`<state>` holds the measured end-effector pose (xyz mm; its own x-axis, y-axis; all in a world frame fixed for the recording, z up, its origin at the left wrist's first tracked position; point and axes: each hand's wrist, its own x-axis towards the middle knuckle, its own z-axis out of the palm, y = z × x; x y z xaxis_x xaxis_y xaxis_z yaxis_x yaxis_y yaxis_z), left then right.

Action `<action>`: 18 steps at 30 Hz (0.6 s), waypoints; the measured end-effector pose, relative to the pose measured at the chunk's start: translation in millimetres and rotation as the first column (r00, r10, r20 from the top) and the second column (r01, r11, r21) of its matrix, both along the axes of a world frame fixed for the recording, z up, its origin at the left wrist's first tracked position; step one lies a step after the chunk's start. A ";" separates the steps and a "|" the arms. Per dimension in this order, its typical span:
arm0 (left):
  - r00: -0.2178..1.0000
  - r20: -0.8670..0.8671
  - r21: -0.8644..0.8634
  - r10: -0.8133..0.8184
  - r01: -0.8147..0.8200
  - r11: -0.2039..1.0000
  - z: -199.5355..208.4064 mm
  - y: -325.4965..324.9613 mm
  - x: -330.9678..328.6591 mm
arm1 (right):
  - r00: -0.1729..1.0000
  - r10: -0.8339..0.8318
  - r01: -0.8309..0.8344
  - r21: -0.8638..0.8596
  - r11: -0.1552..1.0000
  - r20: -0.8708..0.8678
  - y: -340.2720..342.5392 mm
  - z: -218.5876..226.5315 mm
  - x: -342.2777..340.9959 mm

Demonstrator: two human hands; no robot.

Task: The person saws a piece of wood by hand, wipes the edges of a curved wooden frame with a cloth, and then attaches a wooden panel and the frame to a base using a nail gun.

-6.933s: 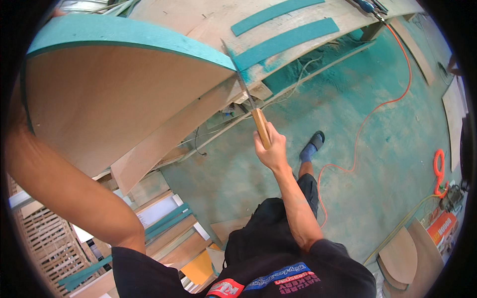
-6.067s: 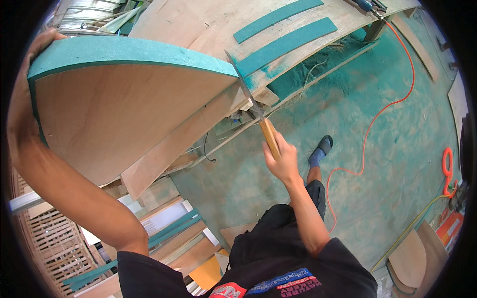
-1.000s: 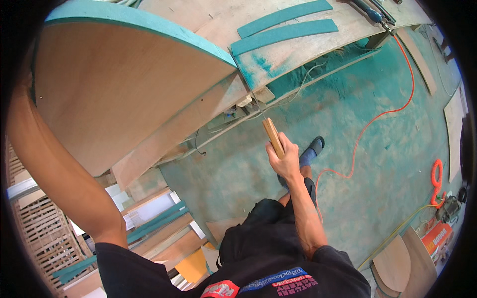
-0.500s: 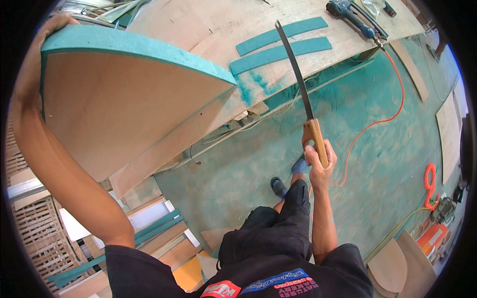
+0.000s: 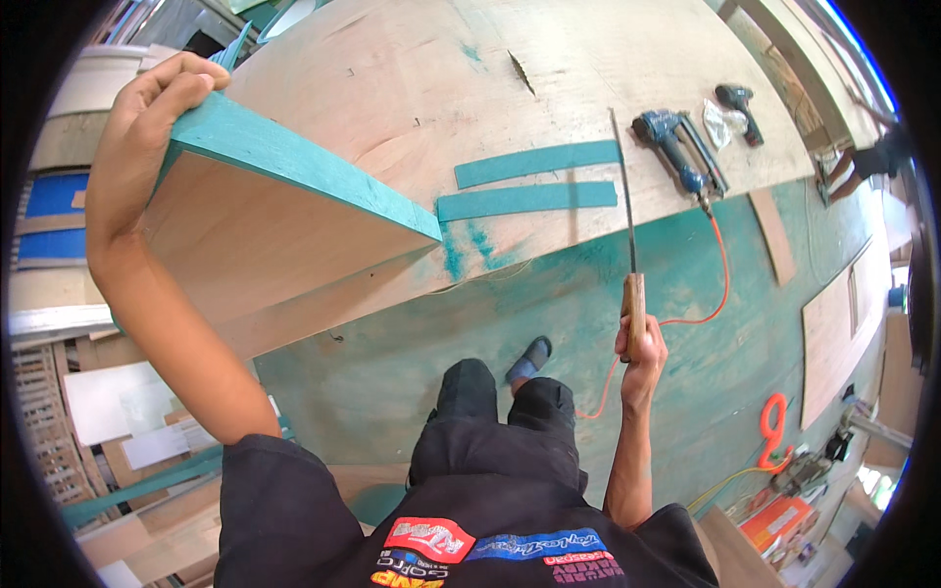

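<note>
My left hand (image 5: 157,113) is closed over the upper left corner of a plywood panel (image 5: 260,250) with a teal-coated edge. That panel stands tilted on the workbench, its right corner resting near the bench's front edge. Off to the right, my right hand (image 5: 642,345) is wrapped around the wooden handle of a handsaw (image 5: 635,294). The thin dark blade points away from me, seen nearly edge-on, its tip over the bench. Two teal curved strips (image 5: 534,203) lie flat between the panel and the saw. Teal dust (image 5: 478,240) is scattered by the panel's right corner.
A nail gun (image 5: 674,147) with an orange hose (image 5: 727,265) lies on the workbench (image 5: 392,59), beside a plastic bag (image 5: 723,122) and a cordless drill (image 5: 742,110). Board offcuts (image 5: 147,490) are stacked at lower left. Another person (image 5: 875,157) is at far right.
My right hand has turned the saw, so its blade appears narrower and farther right. The panel appears more tilted, with my left fingers now showing over its corner. The whole view has shifted.
</note>
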<state>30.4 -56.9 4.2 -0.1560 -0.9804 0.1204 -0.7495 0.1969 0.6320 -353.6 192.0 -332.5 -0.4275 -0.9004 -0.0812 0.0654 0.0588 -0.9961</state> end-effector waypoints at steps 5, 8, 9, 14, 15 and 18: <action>0.994 0.104 -0.129 0.039 -0.025 0.991 -2.2 11.6 -14.1 | 0.972 0.133 -0.111 0.119 0.987 -0.193 -81.5 22.9 -26.1; 0.998 0.061 -0.149 0.031 -0.021 0.989 -4.4 17.1 -26.6 | 0.867 0.180 -0.106 0.181 0.978 -0.465 -134.6 -7.4 -37.5; 0.995 0.068 -0.159 0.077 -0.065 0.985 -3.1 23.2 -30.7 | 0.797 0.194 -0.110 0.178 0.978 -0.572 -155.3 -15.2 -40.3; 0.981 0.089 -0.045 0.170 -0.167 0.985 5.5 43.6 -33.9 | 0.644 0.180 -0.014 0.224 0.975 -0.744 -266.4 -38.9 -47.7; 0.981 0.091 -0.024 0.172 -0.171 0.985 6.3 52.3 -33.3 | 0.615 0.201 0.014 0.266 0.964 -0.763 -284.9 -36.2 -45.8; 0.988 0.123 -0.156 0.095 -0.076 0.985 5.8 61.5 -27.8 | 0.459 0.126 0.075 0.179 0.981 -0.880 -356.0 -58.8 -59.5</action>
